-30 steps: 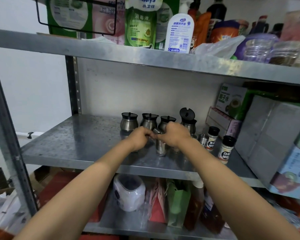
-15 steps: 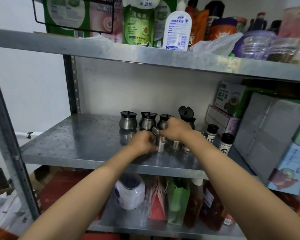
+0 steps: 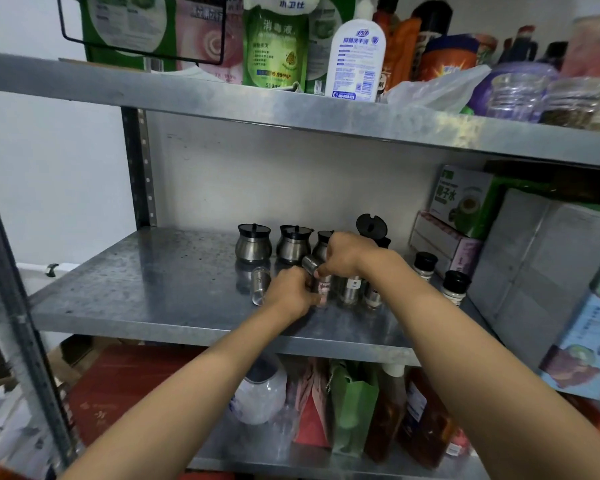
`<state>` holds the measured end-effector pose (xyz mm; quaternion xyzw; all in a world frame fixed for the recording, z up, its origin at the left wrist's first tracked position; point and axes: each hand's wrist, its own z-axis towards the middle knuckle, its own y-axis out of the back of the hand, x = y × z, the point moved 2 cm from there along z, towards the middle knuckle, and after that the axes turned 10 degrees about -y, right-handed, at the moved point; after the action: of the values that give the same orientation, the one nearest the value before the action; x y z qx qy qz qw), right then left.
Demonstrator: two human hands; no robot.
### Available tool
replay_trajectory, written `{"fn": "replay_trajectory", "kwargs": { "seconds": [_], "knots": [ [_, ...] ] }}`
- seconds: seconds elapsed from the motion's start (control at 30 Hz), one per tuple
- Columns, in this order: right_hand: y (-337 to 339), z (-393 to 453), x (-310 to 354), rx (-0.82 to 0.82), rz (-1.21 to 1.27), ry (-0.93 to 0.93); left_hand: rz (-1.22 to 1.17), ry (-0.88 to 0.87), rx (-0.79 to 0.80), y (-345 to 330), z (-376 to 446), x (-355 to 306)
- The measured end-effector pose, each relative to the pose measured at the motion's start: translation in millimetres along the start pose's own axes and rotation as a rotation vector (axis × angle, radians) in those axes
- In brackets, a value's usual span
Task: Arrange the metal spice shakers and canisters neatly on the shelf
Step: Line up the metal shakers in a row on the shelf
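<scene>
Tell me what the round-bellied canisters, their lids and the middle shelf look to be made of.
Round-bellied canisters: likely stainless steel, brushed, with soft grey highlights on the curved bodies.
Lids: dark and glossy, probably tinted plastic, possibly glass; the view leaves it open.
Middle shelf: sheet metal, apparently galvanised, dull grey and mottled, faintly mirroring the canisters.

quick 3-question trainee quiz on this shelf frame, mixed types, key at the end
1. True or false: every round canister in the back row has its lid shut.
2. The left hand and right hand meet at: A) a slim metal shaker B) a black-capped spice bottle C) the white pump bottle
3. Fill in: the white pump bottle stands on the ___ shelf.

Key: 1 false, the rightmost canister's lid is flipped up; 2 A; 3 upper.
</scene>
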<state>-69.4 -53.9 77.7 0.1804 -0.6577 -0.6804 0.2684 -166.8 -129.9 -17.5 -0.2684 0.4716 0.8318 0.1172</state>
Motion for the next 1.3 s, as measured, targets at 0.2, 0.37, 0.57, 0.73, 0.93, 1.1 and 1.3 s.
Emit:
{"fn": "replay_trajectory", "kwargs": {
  "seconds": [0.2,0.37,0.57,0.73,0.93,1.1,1.3],
  "knots": [
    [-1.3,7.2,0.6,-0.021,-0.032,-0.009,-0.04,-0.003,0.022,-4.1,10.9,5.8],
    [-1.6,9.8,-2.1,-0.027,-0.017,-0.022,0.06,-0.039,0.035,1.6,11.4,4.9],
    [10.7,0.5,5.5,-0.105,0.004,-0.01,0.17,-0.127,0.146,45.4,4.6,23.2],
    [0.9,-11.8,34.6,-0.123,0.131,0.073,0.207,-0.137,0.037,94.8,-1.0,42.9],
    [-47.3,-21.5,65.4,0.001,0.181,0.119,0.228,-0.071,0.116,104.1,-16.2,73.8],
    [-77.0,-23.5,79.4,-0.066,0.139,0.108,0.123,-0.068,0.165,88.8,-19.0,79.7],
    [-87.6,-23.6,84.6,-0.18,0.169,0.085,0.119,-0.096,0.132,82.6,-18.1,87.6]
  ]
}}
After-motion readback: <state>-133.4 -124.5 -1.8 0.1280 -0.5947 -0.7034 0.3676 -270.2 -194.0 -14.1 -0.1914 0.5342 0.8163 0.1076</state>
